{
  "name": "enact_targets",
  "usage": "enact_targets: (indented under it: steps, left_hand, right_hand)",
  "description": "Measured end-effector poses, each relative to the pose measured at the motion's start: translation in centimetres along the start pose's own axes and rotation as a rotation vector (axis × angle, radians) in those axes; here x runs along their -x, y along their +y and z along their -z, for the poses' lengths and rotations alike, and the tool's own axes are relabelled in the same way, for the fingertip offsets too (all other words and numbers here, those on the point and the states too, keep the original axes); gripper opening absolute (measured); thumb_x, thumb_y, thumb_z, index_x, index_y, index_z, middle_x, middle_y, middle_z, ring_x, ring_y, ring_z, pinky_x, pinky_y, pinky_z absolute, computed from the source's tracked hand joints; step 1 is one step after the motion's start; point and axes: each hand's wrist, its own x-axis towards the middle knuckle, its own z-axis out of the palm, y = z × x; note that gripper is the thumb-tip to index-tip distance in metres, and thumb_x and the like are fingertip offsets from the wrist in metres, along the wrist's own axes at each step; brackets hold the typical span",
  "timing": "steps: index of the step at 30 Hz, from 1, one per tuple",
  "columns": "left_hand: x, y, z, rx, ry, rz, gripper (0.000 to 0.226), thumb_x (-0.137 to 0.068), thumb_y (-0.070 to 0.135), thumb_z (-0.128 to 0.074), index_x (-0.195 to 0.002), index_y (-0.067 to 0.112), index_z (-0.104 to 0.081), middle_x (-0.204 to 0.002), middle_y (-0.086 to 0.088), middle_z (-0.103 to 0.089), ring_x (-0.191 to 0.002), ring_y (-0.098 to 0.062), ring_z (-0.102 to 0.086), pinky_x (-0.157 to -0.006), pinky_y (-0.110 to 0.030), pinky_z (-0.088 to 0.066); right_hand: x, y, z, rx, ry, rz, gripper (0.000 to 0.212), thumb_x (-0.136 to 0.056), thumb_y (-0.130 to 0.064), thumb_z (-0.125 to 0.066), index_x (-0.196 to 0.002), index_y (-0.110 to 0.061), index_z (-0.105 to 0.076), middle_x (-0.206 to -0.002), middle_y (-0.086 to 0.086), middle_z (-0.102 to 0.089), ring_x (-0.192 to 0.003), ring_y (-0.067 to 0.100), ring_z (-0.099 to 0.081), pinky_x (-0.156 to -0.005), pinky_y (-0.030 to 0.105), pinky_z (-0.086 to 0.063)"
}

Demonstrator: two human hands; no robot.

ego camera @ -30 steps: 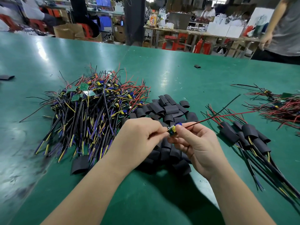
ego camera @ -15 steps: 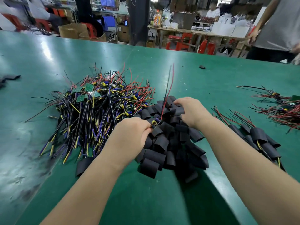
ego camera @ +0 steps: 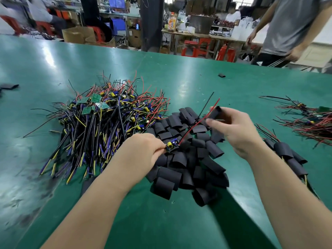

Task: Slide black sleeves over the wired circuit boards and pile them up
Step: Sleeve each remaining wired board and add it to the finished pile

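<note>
- Black sleeves [ego camera: 186,169] lay heaped on the green table [ego camera: 161,221], between both forearms.
- Left hand [ego camera: 143,151] pinched 1 wired circuit board [ego camera: 171,145]: yellow and blue parts, red and black leads rising.
- Right hand [ego camera: 235,130] gripped 1 sleeve [ego camera: 215,112] above the heap.
- Sleeved boards [ego camera: 285,150] lay to the right, bare boards [ego camera: 107,119] to the left.
- Far bottle [ego camera: 172,24]: label too blurred to read.

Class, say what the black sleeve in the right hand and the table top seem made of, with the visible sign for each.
Black sleeve: probably thin matt plastic or rubber tubing; dull surface, hollow open end. Table top: smooth green sheet, perhaps vinyl or rubber; glossy streaks of reflected light.
</note>
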Motion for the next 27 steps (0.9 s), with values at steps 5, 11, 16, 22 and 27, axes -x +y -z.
enact_targets:
  steps: [5, 11, 16, 22, 27]
  left_hand:
    - [-0.1, 0.4, 0.0, -0.029, -0.114, -0.017, 0.019, -0.093, 0.022, -0.058, -0.096, 0.011, -0.073, -0.088, -0.007, -0.068, -0.086, -0.025, -0.061, -0.079, -0.039, -0.046]
    - [-0.1, 1.5, -0.1, -0.08, -0.267, -0.04, 0.027, -0.098, 0.029, -0.048, -0.111, 0.02, -0.069, -0.098, -0.003, -0.064, -0.095, -0.021, -0.057, -0.085, -0.036, -0.043]
    - [-0.2, 1.7, -0.1, -0.109, -0.309, -0.035, 0.027, -0.098, 0.028, -0.047, -0.114, 0.021, -0.068, -0.102, -0.002, -0.064, -0.098, -0.021, -0.057, -0.086, -0.035, -0.043]
    - [-0.4, 1.6, 0.0, -0.164, -0.352, -0.026, 0.029, -0.099, 0.029, -0.045, -0.116, 0.023, -0.067, -0.104, -0.002, -0.063, -0.1, -0.022, -0.058, -0.086, -0.034, -0.044]
    - [-0.8, 1.7, 0.1, -0.244, -0.394, -0.02, 0.031, -0.1, 0.029, -0.041, -0.119, 0.024, -0.064, -0.11, -0.001, -0.063, -0.104, -0.022, -0.058, -0.088, -0.03, -0.045]
  right_hand:
    - [3.9, -0.6, 2.2, -0.954, 0.025, -0.12, 0.027, -0.079, -0.023, -0.058, -0.103, -0.01, -0.06, -0.092, 0.003, -0.074, -0.092, 0.014, -0.071, -0.071, 0.021, -0.054]
    - [4.9, -1.3, 1.0, -1.056, 0.109, -0.216, 0.032, -0.075, -0.028, -0.061, -0.096, -0.004, -0.06, -0.083, 0.008, -0.073, -0.085, 0.017, -0.072, -0.068, 0.02, -0.056]
    - [5.5, -1.2, 0.6, -1.097, 0.078, -0.234, 0.037, -0.077, -0.028, -0.061, -0.099, 0.001, -0.063, -0.087, 0.009, -0.073, -0.09, 0.022, -0.072, -0.073, 0.025, -0.057]
    - [6.3, -2.0, 0.9, -1.044, 0.003, -0.198, 0.037, -0.079, -0.032, -0.058, -0.088, -0.001, -0.076, -0.088, 0.009, -0.073, -0.091, 0.022, -0.072, -0.068, 0.025, -0.057]
    - [6.8, -2.4, 1.0, -0.967, -0.029, -0.186, 0.038, -0.079, -0.034, -0.056, -0.094, -0.004, -0.074, -0.087, 0.006, -0.073, -0.091, 0.021, -0.072, -0.067, 0.024, -0.057]
